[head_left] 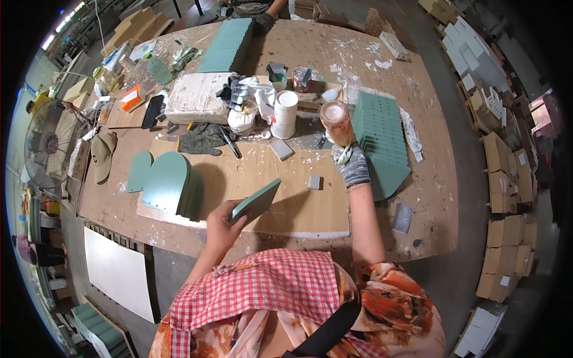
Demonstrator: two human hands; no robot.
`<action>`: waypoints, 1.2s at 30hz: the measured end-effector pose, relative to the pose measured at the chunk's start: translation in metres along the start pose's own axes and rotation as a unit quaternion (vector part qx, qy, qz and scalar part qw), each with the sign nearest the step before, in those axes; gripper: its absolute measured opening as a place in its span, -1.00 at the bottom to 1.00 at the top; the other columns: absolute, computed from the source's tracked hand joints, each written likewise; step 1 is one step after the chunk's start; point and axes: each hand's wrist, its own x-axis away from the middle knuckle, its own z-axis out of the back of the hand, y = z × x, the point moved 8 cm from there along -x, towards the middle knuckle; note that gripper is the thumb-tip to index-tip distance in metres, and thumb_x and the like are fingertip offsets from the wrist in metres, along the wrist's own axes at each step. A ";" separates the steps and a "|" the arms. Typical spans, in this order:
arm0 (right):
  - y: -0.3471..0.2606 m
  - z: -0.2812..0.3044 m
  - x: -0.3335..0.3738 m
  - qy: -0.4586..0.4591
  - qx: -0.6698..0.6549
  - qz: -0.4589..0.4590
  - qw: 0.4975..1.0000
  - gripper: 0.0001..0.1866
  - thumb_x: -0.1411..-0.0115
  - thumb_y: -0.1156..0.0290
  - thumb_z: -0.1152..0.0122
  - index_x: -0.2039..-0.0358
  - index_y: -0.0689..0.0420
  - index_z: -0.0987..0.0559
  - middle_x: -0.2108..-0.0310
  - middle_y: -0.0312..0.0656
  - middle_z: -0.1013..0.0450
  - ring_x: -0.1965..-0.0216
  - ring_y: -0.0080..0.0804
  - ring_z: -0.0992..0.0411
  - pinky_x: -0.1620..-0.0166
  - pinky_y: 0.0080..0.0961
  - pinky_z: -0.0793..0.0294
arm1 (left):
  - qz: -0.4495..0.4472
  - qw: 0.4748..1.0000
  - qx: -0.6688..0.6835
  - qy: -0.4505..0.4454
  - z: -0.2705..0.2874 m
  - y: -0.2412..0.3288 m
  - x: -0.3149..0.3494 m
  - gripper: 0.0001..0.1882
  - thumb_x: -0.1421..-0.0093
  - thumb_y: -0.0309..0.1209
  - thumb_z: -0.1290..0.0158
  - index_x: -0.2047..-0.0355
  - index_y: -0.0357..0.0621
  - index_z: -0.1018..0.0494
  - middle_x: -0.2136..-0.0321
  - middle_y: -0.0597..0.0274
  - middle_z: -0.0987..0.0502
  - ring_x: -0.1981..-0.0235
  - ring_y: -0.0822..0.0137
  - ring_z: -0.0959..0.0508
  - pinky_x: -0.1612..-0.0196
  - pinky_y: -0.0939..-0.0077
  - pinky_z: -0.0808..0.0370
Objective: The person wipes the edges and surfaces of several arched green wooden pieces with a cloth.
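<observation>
My bare left hand [224,225] grips a flat green-painted board [258,199] by its near end, tilted up over the near edge of the table. Farther right, my right hand [351,167] wears a grey knit glove and is closed. Pale, stained material shows at its fingers, right against the bottom of a brown-smeared jar [337,124]; whether the fingers grip the jar or a rag I cannot tell. A small grey block [314,182] lies between my hands. Rounded green boards [167,182] stand grouped on the left.
Rows of green boards [379,128] stand at the right and at the far side [224,46], where another person's gloved hand [262,24] shows. A white bottle [285,113], a wrapped slab [200,98], a grey glove [202,140], a marker [230,142] and a cap [103,156] lie about.
</observation>
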 end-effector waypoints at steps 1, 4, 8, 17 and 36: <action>-0.015 -0.009 0.005 -0.012 0.017 0.048 0.999 -0.87 -0.19 0.36 0.05 0.30 0.03 -0.47 0.36 -0.30 -0.43 0.30 -0.43 -0.38 0.16 -0.51 -0.37 | -0.021 1.000 0.012 0.004 0.000 0.002 -0.003 -0.71 0.07 -0.54 -0.16 0.26 -0.27 -0.49 0.42 -0.01 -0.55 0.39 0.16 -0.58 0.30 0.44 -0.46; -0.064 -0.025 0.009 -0.049 0.157 0.333 0.929 -0.82 -0.21 0.37 0.08 0.28 0.11 -0.48 0.37 -0.25 -0.44 0.29 -0.40 -0.39 0.13 -0.52 -0.36 | -0.021 0.999 0.029 -0.011 -0.008 -0.003 -0.004 -0.72 0.04 -0.55 -0.13 0.25 -0.29 -0.49 0.41 -0.01 -0.56 0.39 0.16 -0.58 0.30 0.44 -0.46; -0.070 -0.071 0.020 0.005 0.280 0.458 0.843 -0.80 -0.19 0.35 -0.03 0.27 0.21 -0.48 0.33 -0.04 -0.45 0.25 -0.16 -0.40 0.11 -0.32 -0.36 | 0.043 0.999 0.019 -0.018 -0.013 -0.008 -0.005 -0.73 0.01 -0.53 -0.11 0.24 -0.31 -0.49 0.41 -0.05 -0.55 0.38 0.15 -0.58 0.30 0.43 -0.46; -0.059 -0.125 0.023 -0.054 0.558 0.426 0.710 -0.75 -0.13 0.39 -0.10 0.17 0.15 -0.49 0.24 0.01 -0.42 0.15 -0.04 -0.39 0.05 -0.25 -0.38 | -0.022 0.995 -0.066 -0.068 -0.015 0.034 -0.027 -0.66 0.04 -0.54 -0.14 0.18 -0.27 -0.50 0.42 -0.08 -0.55 0.44 0.22 -0.59 0.33 0.48 -0.47; 0.019 -0.150 0.162 -0.234 0.315 0.442 0.807 -0.78 -0.06 0.41 -0.15 0.26 0.17 -0.50 0.32 -0.03 -0.44 0.24 -0.06 -0.39 0.12 -0.20 -0.37 | 0.045 0.961 0.272 -0.005 -0.033 0.001 -0.043 -0.54 0.07 -0.66 -0.09 0.09 -0.26 -0.36 0.25 0.06 -0.57 0.20 0.32 -0.56 0.15 0.47 -0.46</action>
